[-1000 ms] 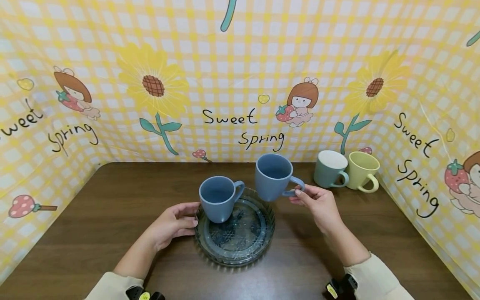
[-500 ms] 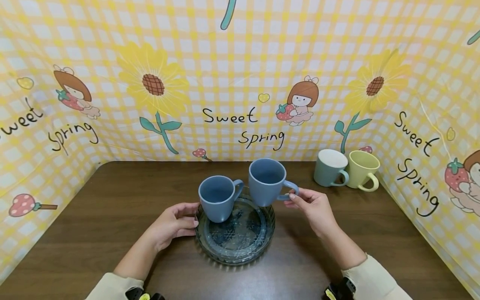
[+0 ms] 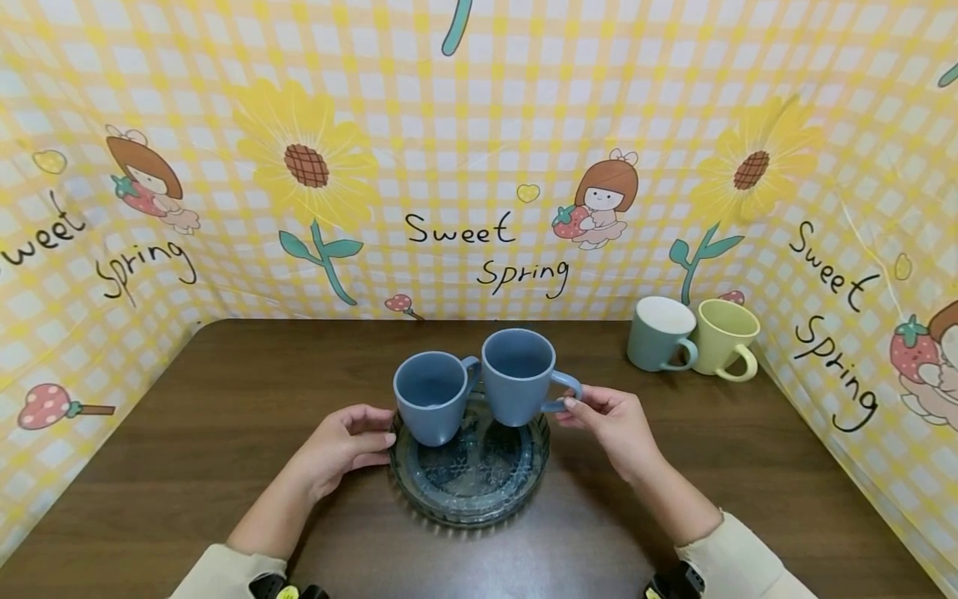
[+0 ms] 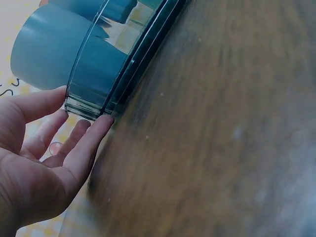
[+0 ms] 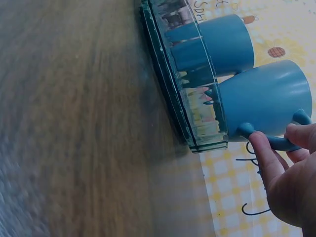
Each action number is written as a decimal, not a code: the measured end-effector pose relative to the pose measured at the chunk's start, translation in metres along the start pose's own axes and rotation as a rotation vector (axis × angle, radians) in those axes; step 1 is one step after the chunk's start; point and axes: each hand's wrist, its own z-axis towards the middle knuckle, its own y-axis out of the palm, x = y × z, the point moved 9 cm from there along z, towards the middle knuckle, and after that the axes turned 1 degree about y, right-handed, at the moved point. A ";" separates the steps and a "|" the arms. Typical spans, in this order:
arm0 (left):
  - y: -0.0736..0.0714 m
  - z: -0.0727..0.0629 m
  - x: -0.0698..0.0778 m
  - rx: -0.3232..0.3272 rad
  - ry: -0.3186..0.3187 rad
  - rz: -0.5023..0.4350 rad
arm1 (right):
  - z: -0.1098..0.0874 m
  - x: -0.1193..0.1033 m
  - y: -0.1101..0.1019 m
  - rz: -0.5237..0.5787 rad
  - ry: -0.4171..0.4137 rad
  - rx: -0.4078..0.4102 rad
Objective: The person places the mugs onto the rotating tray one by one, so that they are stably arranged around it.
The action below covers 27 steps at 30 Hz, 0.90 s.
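My left hand [image 3: 348, 449] holds the left side of a round, clear glass tray [image 3: 479, 509] with a ribbed wall. Fingertips touch its rim and lower edge in the left wrist view. A blue mug [image 3: 432, 399] stands upright in the tray's left part, its handle toward the right. My right hand [image 3: 609, 424] pinches the handle of a second blue mug [image 3: 518, 378], upright over the tray's back right. In the right wrist view this held mug [image 5: 264, 98] has its bottom about level with the rim, above the tray floor.
A teal mug [image 3: 659, 337] with a white inside and a yellow-green mug [image 3: 724, 339] stand side by side at the table's back right. A yellow checked cloth [image 3: 449, 150] walls the brown wooden table [image 3: 224, 399] at the back and both sides.
My right hand has brought the second blue mug leftward and down, from beyond the tray's back right edge to over it. The left hand, the tray and the first mug stay about where they were.
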 end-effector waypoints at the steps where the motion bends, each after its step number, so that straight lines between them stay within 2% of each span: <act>1: 0.000 0.000 0.000 0.005 0.000 0.004 | 0.000 0.001 0.001 -0.003 0.004 -0.002; 6: 0.000 0.000 0.000 0.008 -0.004 0.019 | 0.001 0.005 0.007 -0.007 0.014 -0.012; 14: 0.004 0.000 -0.002 -0.029 -0.039 0.046 | 0.003 0.010 0.012 -0.077 0.019 0.002; 21: 0.005 -0.001 -0.003 -0.062 -0.023 0.051 | 0.008 0.014 0.018 -0.074 0.020 -0.001; 27: 0.006 -0.001 -0.003 -0.052 -0.026 0.051 | 0.014 0.016 0.018 -0.097 0.028 -0.014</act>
